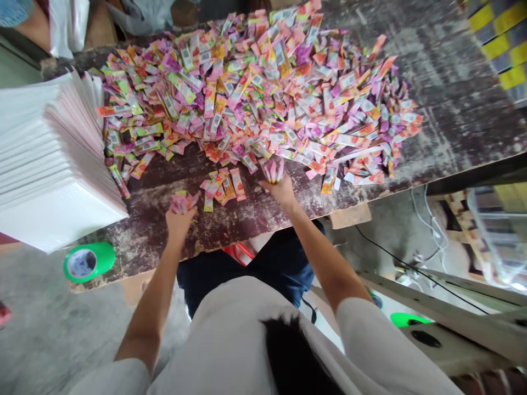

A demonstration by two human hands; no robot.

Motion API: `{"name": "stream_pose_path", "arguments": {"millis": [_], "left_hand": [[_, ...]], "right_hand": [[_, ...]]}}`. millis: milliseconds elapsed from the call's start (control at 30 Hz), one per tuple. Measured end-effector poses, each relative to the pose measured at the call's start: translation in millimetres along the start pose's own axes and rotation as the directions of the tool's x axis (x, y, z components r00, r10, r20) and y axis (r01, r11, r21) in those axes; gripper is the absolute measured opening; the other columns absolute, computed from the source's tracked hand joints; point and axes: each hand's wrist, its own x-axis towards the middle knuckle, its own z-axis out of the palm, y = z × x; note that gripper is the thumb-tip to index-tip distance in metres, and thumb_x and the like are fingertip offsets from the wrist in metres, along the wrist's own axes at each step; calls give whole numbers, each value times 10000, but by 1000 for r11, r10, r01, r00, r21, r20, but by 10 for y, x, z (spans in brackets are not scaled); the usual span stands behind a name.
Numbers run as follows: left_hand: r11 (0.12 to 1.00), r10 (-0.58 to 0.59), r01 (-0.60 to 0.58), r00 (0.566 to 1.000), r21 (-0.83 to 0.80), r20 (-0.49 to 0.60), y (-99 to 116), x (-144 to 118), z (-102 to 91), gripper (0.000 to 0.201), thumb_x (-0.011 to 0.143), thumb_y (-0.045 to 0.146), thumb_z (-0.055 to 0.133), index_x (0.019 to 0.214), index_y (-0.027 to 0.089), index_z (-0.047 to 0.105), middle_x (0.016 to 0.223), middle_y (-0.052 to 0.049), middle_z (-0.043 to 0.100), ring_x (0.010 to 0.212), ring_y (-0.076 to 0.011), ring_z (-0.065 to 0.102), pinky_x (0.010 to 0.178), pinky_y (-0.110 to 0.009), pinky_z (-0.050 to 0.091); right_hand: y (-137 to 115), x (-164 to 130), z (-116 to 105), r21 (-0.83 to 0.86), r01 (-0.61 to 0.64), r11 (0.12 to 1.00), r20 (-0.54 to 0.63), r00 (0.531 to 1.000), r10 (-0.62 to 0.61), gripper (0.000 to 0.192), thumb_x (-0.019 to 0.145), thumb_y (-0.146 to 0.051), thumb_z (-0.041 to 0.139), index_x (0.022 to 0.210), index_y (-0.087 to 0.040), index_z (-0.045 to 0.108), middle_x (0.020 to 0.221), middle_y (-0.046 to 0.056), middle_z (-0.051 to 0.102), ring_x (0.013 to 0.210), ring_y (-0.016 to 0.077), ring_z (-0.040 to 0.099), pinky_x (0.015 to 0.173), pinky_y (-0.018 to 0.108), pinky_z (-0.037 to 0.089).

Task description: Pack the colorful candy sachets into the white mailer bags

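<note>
Hundreds of little stick sachets in pink, purple, orange and green foil [263,93] are heaped across the far half of a dark, scuffed wooden tabletop [448,104], and both hands are working at the near edge of that pile. Left hand [179,216] has its grip closed around a small bundle of the pink and green sachets [183,201], fingers curled over them just above the wood, a bit apart from the main heap. Right hand [281,189] is also closed tight, holding a fistful of pinkish sachets [272,169] standing up out of the fist, right at the front fringe of the big pile. Between the two hands sits a small loose cluster of orange and pink sachets [222,188] lying flat on the tabletop, touching neither hand as far as I can see. Off to the left there's a tall, fanned stack of white padded mailer envelopes [53,159] leaning over the tabletop's left end, with a few sachets tucked against its base. Near the front left corner of the tabletop is a green roll of tape [88,262], lying on its side with its core facing up at the camera. Person's wearing a white short-sleeved top [230,340] and dark blue trousers [263,269], standing right up against the tabletop edge
</note>
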Motion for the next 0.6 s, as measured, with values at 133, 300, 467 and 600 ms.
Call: {"name": "stream_pose_path", "arguments": {"millis": [133, 300, 467, 600], "left_hand": [[951, 18, -23, 1000, 308, 20, 295, -25, 448, 338, 623, 407, 800, 859, 197, 678, 887, -154, 730, 911, -341, 695, 809, -448, 526], [887, -63, -7, 989, 462, 135, 373, 65, 343, 309, 685, 420, 746, 885, 190, 697, 932, -190, 734, 928, -371, 703, 793, -452, 515], [829, 30, -78, 995, 554, 96, 29, -144, -224, 261, 733, 405, 673, 907, 209, 671, 946, -163, 714, 978, -368, 684, 806, -449, 515], [819, 113, -174, 983, 547, 144, -114, -233, -584, 202, 693, 321, 662, 872, 230, 636, 779, -96, 671, 929, -362, 682, 819, -460, 515]], "right_hand": [[-463, 546, 310, -286, -26, 958, -43, 999, 15, 482, 777, -381, 712, 1164, -113, 605, 1108, 169, 710, 1014, 300, 680, 904, 399, 523], [-555, 570, 514, -489, -57, 870, 33, 996, 84, 352, 826, -262, 604, 1149, -126, 640, 1092, 192, 716, 1032, 322, 685, 881, 389, 526], [-24, 107, 160, -376, 11, 926, 18, 1000, -4, 288, 722, -237, 632, 988, -141, 685, 1030, 145, 721, 970, 281, 673, 867, 354, 520], [282, -99, -168, -167, -68, 984, -14, 998, 67, 259, 716, -292, 621, 922, -143, 671, 903, 94, 727, 833, 250, 665, 802, 356, 527]]}}
